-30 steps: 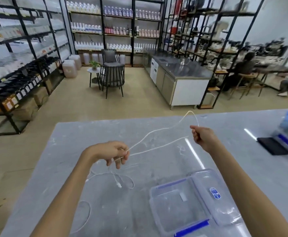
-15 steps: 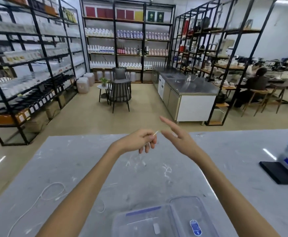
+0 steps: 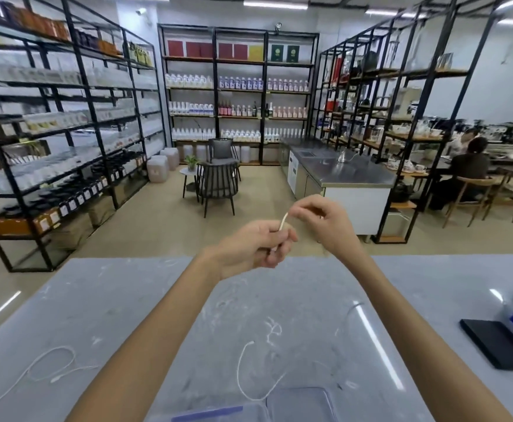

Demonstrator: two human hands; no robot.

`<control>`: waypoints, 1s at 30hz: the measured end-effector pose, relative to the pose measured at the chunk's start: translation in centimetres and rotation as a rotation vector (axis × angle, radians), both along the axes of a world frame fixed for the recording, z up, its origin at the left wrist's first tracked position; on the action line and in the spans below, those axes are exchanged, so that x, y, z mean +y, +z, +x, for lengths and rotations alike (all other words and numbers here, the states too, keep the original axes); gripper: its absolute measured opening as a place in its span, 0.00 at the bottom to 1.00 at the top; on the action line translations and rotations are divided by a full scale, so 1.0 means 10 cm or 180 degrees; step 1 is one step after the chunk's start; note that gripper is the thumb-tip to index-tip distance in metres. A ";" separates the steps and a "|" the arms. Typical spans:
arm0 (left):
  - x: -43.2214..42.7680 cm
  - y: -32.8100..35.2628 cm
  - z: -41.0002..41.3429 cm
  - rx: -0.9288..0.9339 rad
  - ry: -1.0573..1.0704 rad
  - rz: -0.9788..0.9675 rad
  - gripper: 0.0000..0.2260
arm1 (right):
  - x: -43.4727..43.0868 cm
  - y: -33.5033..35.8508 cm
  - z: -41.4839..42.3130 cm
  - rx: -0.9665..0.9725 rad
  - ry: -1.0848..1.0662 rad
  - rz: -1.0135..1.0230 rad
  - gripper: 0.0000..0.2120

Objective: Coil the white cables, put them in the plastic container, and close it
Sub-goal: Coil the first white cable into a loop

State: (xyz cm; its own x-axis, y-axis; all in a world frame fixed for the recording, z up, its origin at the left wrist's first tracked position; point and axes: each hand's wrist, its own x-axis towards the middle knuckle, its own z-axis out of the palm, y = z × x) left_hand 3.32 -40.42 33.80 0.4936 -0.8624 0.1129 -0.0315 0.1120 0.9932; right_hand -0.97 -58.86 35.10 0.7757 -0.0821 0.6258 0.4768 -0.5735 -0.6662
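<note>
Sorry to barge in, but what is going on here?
A person holds a white cable above the grey table: the left hand grips it while the right hand pinches its upper end. A loose strand curls beside the plastic container at the near edge, and a second white cable lies uncoiled at left.

The white cable [image 3: 283,222] in the grip of the left hand [image 3: 249,248] has a smooth, matt plastic sheath. Below the grip, the bench [image 3: 127,300] is grey stone-look, glossy, marked with pale scuffs. Nearer than the grip, the container [image 3: 297,403] is clear, smooth plastic with a blue clip [image 3: 208,410]. Far right of the grip, a flat black pad [image 3: 498,345] looks matt.
</note>
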 end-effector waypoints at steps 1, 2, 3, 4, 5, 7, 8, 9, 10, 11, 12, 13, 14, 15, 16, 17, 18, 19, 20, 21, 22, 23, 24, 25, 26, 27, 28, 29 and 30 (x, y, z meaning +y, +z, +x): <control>-0.05 0.09 -0.02 0.0248 -0.0257 -0.0244 0.07 | -0.02 0.06 0.00 0.0019 0.0086 0.0242 0.08; -0.12 0.17 -0.05 0.0440 -0.0442 -0.0432 0.07 | -0.04 0.11 -0.01 0.0012 0.0144 0.0386 0.08; -0.19 0.26 -0.07 0.0607 -0.0572 -0.0557 0.08 | -0.05 0.15 -0.03 -0.0032 0.0163 0.0479 0.08; -0.27 0.34 -0.08 0.0771 -0.0659 -0.0621 0.09 | -0.08 0.17 -0.05 -0.0099 0.0168 0.0568 0.07; -0.34 0.41 -0.09 0.0946 -0.0703 -0.0636 0.09 | -0.10 0.19 -0.08 -0.0172 0.0172 0.0652 0.05; -0.46 0.49 -0.11 0.1237 -0.0763 -0.0608 0.09 | -0.17 0.23 -0.14 -0.0237 0.0151 0.0761 0.04; -0.50 0.50 -0.13 0.1294 -0.0809 -0.0585 0.09 | -0.20 0.24 -0.18 -0.0217 0.0161 0.0807 0.04; -0.56 0.50 -0.15 0.1306 -0.0865 -0.0556 0.09 | -0.24 0.26 -0.21 -0.0172 0.0188 0.0826 0.04; -0.61 0.48 -0.17 0.1304 -0.0929 -0.0530 0.10 | -0.27 0.26 -0.24 -0.0103 0.0211 0.0817 0.05; -0.68 0.45 -0.19 0.1284 -0.0968 -0.0526 0.12 | -0.29 0.25 -0.26 0.0017 0.0216 0.0830 0.07; -0.73 0.43 -0.20 0.1225 -0.0952 -0.0559 0.12 | -0.29 0.22 -0.28 0.0204 0.0198 0.0911 0.09; -0.78 0.40 -0.20 0.1125 -0.0884 -0.0634 0.12 | -0.29 0.18 -0.30 0.0436 0.0163 0.1042 0.11; -0.82 0.38 -0.18 0.1007 -0.0783 -0.0730 0.12 | -0.27 0.11 -0.31 0.0678 0.0119 0.1164 0.14; -0.85 0.35 -0.14 0.0912 -0.0664 -0.0819 0.11 | -0.24 0.03 -0.35 0.0907 0.0102 0.1271 0.16; -0.86 0.31 -0.10 0.0862 -0.0527 -0.0877 0.11 | -0.21 -0.07 -0.39 0.1100 0.0116 0.1311 0.16; -0.88 0.27 -0.06 0.0813 -0.0376 -0.0897 0.11 | -0.17 -0.17 -0.44 0.1270 0.0131 0.1237 0.16; -0.89 0.22 -0.01 0.0681 -0.0201 -0.0838 0.11 | -0.13 -0.27 -0.50 0.1392 0.0123 0.0994 0.15; -0.90 0.16 0.03 0.0432 0.0035 -0.0680 0.11 | -0.11 -0.36 -0.59 0.1449 0.0068 0.0526 0.12; -0.91 0.11 0.06 0.0094 0.0311 -0.0444 0.12 | -0.09 -0.45 -0.69 0.1484 -0.0035 -0.0133 0.08; -0.93 0.04 0.07 -0.0259 0.0566 -0.0195 0.13 | -0.09 -0.52 -0.78 0.1523 -0.0132 -0.0817 0.08; -0.93 -0.04 0.08 -0.0582 0.0731 0.0034 0.13 | -0.10 -0.56 -0.86 0.1506 -0.0214 -0.1385 0.11; -0.95 -0.11 0.05 -0.0866 0.0777 0.0215 0.13 | -0.12 -0.52 -0.93 0.1421 -0.0287 -0.1757 0.12; -0.97 -0.18 0.01 -0.1093 0.0711 0.0319 0.13 | -0.14 -0.43 -0.99 0.1229 -0.0390 -0.1961 0.11; -0.98 -0.23 -0.07 -0.1227 0.0559 0.0330 0.14 | -0.17 -0.32 -1.04 0.0930 -0.0517 -0.2098 0.10; -1.00 -0.26 -0.16 -0.1250 0.0395 0.0267 0.15 | -0.22 -0.20 -1.07 0.0552 -0.0679 -0.2213 0.10; -1.02 -0.25 -0.25 -0.1177 0.0289 0.0162 0.18 | -0.29 -0.08 -1.09 0.0159 -0.0830 -0.2302 0.11; -1.03 -0.21 -0.33 -0.1040 0.0231 0.0059 0.23 | -0.35 0.01 -1.09 -0.0216 -0.0948 -0.2353 0.11; -1.04 -0.17 -0.39 -0.0886 0.0182 -0.0015 0.26 | -0.41 0.08 -1.07 -0.0515 -0.1038 -0.2345 0.12; -1.06 -0.13 -0.43 -0.0758 0.0144 -0.0064 0.30 | -0.46 0.11 -1.04 -0.0738 -0.1067 -0.2265 0.12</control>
State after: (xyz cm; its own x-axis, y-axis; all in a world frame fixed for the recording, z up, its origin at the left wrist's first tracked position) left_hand -0.94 -51.00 32.52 0.4890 -0.8364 0.2477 -0.2700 0.1249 0.9547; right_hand -11.40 -63.42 36.19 0.6251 0.1906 0.7569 0.2858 -0.9583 0.0053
